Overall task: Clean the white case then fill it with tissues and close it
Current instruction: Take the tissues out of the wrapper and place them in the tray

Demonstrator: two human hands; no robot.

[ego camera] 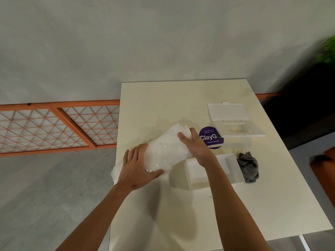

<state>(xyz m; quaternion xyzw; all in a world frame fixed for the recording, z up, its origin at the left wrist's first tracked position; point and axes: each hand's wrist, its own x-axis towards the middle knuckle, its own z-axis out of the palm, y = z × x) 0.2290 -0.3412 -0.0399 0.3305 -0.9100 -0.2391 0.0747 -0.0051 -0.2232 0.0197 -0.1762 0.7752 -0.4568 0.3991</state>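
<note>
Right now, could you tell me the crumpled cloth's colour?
Grey; the cloth shows in the head view.

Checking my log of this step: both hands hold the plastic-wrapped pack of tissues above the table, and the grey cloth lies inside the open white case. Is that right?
Not quite. In the head view the grey cloth lies on the table beside the open white case, against its right end, not inside it. The rest stands: the left hand and right hand hold the pack of tissues.

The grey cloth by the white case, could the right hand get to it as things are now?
Probably yes, but not freely. The grey cloth lies uncovered on the table, against the right end of the white case. The right hand is close, yet it grips the tissue pack with the left hand, so it must let go first.
</note>
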